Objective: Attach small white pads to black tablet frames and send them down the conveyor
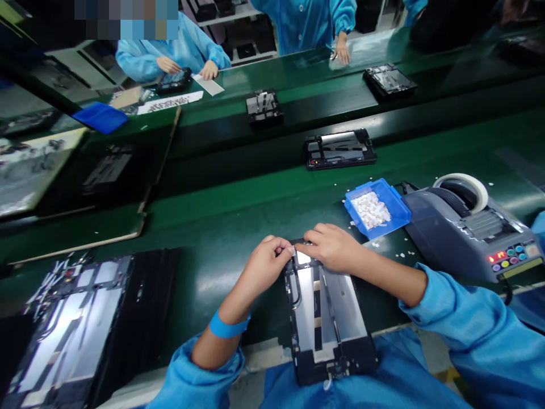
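An opened tablet-like device (351, 307) with silver panels and black edges lies at the front edge of the bench, tilted a little. My left hand (269, 262) is at its far left corner, thumb and fingers pinched together; whatever they hold is too small to make out. Beside it my right hand (330, 247) rests on the far end of the device, its index finger stretched toward the left fingertips and pressing on the surface. The other right fingers lie across the top edge, partly hidden.
A blue bin (398, 213) of small white pieces stands beyond my right hand, next to a grey tape dispenser (447, 238). Similar devices (340, 149) lie farther back, and a stack (80, 329) stands at left. Co-workers in blue (191, 48) work across the bench.
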`<state>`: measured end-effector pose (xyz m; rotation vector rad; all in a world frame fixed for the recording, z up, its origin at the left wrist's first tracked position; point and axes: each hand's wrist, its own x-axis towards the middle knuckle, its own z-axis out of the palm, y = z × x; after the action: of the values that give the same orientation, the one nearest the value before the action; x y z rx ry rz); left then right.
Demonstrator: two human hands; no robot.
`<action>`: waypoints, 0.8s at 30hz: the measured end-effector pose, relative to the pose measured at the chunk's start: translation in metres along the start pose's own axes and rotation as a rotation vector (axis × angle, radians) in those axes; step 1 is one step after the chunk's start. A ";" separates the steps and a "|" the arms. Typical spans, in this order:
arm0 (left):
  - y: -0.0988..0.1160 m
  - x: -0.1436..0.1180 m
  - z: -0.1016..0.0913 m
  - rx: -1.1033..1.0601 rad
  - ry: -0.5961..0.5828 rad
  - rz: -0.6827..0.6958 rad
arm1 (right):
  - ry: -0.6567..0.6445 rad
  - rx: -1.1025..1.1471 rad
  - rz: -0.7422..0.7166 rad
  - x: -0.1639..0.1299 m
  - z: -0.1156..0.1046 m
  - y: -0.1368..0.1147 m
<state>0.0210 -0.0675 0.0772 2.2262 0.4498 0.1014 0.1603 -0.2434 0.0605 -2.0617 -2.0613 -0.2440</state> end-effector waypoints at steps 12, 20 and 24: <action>-0.001 -0.009 0.017 0.193 0.169 0.034 | -0.012 0.010 0.000 0.000 0.000 0.001; -0.009 -0.006 0.014 0.007 0.093 -0.040 | 0.011 0.013 -0.007 0.000 0.002 0.002; -0.007 -0.006 0.014 0.051 0.111 -0.027 | 0.014 0.013 -0.007 0.000 0.002 0.002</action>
<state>0.0165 -0.0752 0.0633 2.2717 0.5486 0.2018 0.1619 -0.2424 0.0587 -2.0401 -2.0563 -0.2456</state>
